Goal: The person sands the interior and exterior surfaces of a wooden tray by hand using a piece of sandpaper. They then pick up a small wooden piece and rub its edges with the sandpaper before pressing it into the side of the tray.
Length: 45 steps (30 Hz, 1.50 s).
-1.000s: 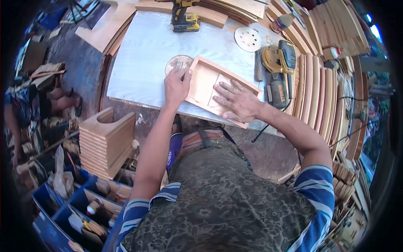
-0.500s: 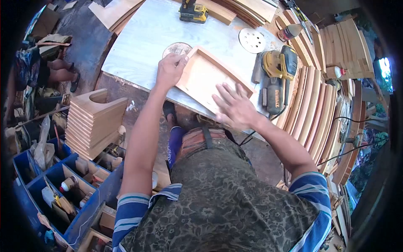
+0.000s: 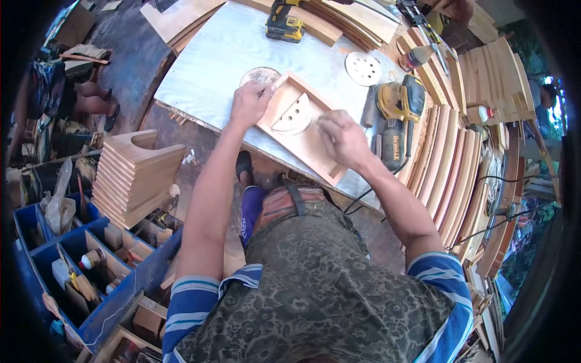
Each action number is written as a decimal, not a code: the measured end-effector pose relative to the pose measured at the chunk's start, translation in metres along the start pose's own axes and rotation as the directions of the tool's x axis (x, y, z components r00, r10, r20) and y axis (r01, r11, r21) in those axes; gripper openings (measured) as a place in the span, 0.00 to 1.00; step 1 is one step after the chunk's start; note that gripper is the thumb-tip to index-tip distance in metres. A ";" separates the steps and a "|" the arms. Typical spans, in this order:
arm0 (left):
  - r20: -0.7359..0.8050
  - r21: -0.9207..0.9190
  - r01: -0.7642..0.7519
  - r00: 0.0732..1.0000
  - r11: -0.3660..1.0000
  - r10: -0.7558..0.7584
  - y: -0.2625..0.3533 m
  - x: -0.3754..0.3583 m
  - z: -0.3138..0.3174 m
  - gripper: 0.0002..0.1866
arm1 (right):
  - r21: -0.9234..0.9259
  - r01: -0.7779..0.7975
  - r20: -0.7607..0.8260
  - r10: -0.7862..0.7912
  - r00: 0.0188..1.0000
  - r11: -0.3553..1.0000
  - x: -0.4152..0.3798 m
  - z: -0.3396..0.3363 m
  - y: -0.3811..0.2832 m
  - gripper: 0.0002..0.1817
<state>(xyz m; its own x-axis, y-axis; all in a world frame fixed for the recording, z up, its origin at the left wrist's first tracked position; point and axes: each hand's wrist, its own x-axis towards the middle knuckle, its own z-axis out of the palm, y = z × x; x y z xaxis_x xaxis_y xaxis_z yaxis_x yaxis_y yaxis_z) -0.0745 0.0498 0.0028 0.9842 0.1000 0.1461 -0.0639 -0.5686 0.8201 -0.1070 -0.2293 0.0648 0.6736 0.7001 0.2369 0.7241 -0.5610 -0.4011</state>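
Open wooden box (image 3: 321, 148) lay slantwise on the table (image 3: 206, 72), close by its near edge, one end pointing far left, the other near right. Left hand (image 3: 249, 104) was closed over the far-left corner, thumb on the rim, the worn round disc (image 3: 260, 75) on the table just beyond it. Folded perforated sanding disc (image 3: 295, 115) rested inside the box, toward the left end, its straight edge lifted off the floor. Right hand (image 3: 343, 138) was half curled above the box's right half, apart from the folded disc; blur there, so could not tell whether the fingers held anything or touched the wood.

Notes on handling: the left-hand grip looked well placed, as a box so near the edge would likely slide under a push. Best to keep that corner pinned and the thumb clear of the strokes. The lifted fold wanted flattening, the fingers spread over it for even pressure; fingertips alone might dig grooves. Strokes along the grain, easing off before each wall, seemed safest for the inner corners.

Second perforated sanding disc (image 3: 363, 68) lay farther right, DeWalt sander (image 3: 396, 112) just nearer, its cord (image 3: 362, 198) trailing off the near edge; worth keeping clear of the right elbow.
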 end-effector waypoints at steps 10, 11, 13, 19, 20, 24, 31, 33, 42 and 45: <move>-0.019 0.067 -0.074 0.997 0.995 0.075 0.008 -0.003 -0.001 0.18 | 0.032 -0.017 -0.067 0.019 0.998 0.999 0.006 0.046 0.008 0.15; -0.053 0.095 -0.129 0.990 0.987 0.134 0.009 -0.003 -0.001 0.18 | 0.018 -0.022 -0.081 0.023 0.996 1.000 0.009 0.050 0.007 0.15; -0.105 0.211 -0.266 0.951 0.941 0.292 0.003 -0.005 0.003 0.18 | 0.042 -0.226 -0.165 0.230 0.959 0.973 0.017 0.053 0.005 0.15; 0.200 0.366 -0.558 0.829 0.745 0.523 0.034 -0.011 -0.004 0.19 | -0.054 -0.479 -0.267 0.450 0.852 0.876 0.041 0.067 -0.022 0.19; 0.278 0.351 -0.589 0.808 0.728 0.520 0.033 -0.013 -0.004 0.19 | -0.067 -0.489 -0.295 0.451 0.843 0.870 0.044 0.063 -0.027 0.19; 0.417 0.395 -0.576 0.806 0.716 0.419 0.049 -0.025 -0.009 0.21 | 0.382 -0.659 -0.100 0.738 0.668 0.648 0.051 0.053 -0.032 0.22; 0.369 0.313 -0.531 0.832 0.788 0.414 0.023 -0.022 -0.004 0.16 | 0.600 -0.534 -0.002 0.668 0.744 0.596 0.052 0.052 -0.025 0.18; 0.356 0.294 -0.486 0.855 0.823 0.378 0.024 -0.017 -0.006 0.15 | 0.577 -0.528 0.013 0.640 0.768 0.623 0.046 0.046 -0.031 0.16; 0.212 0.231 -0.355 0.927 0.906 0.309 0.037 -0.030 0.009 0.16 | -0.107 0.084 0.037 -0.080 0.996 0.991 0.021 0.082 -0.001 0.29; 0.076 0.180 -0.503 0.864 0.846 0.497 0.041 -0.029 0.007 0.25 | -0.283 0.138 0.219 -0.076 0.973 0.949 0.025 0.050 -0.013 0.28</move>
<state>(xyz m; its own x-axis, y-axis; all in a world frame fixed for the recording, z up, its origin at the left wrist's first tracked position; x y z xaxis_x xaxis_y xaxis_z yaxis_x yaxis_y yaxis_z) -0.1049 0.0181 0.0286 0.8313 -0.2587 0.4919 -0.5190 -0.6779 0.5207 -0.1066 -0.1820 0.0314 0.5681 0.8203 0.0668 0.8219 -0.5613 -0.0973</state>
